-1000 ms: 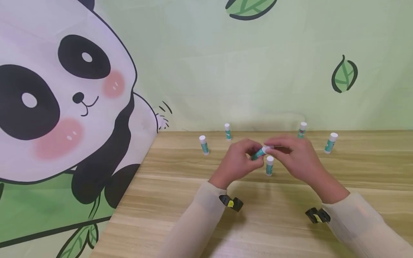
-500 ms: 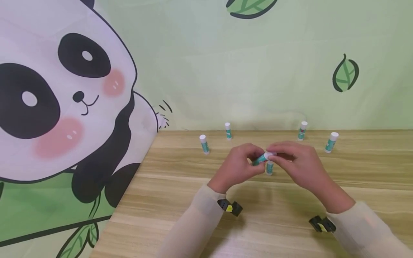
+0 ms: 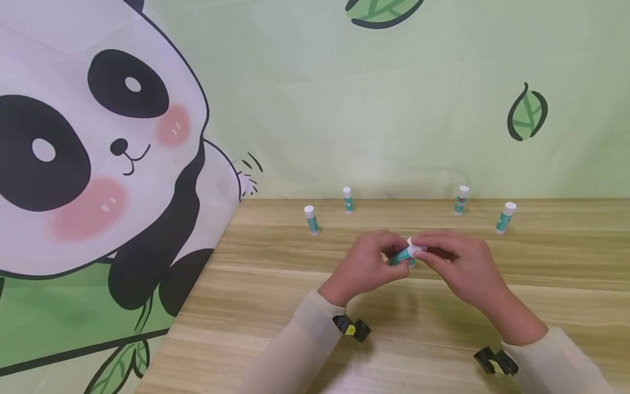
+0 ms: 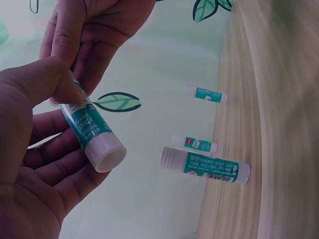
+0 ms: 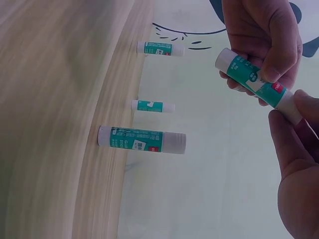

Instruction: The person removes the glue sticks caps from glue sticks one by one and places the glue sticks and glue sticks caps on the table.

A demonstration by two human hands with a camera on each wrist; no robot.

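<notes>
Head view: my 9-o'clock left grip (image 3: 370, 262) and 3-o'clock right grip (image 3: 460, 262) clamp glue stick (image 4: 91, 123); dipping could topple upright stick (image 5: 142, 140).

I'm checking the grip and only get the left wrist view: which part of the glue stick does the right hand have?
Observer: In the right wrist view, the right hand pinches the white cap of the held glue stick.
Operator: I count three more standing. Any others?
Observer: Yes, the head view adds two toward the person's left, a nearer glue stick and a farther glue stick.
Operator: What's pictured left of the table?
Observer: A big panda.
</notes>
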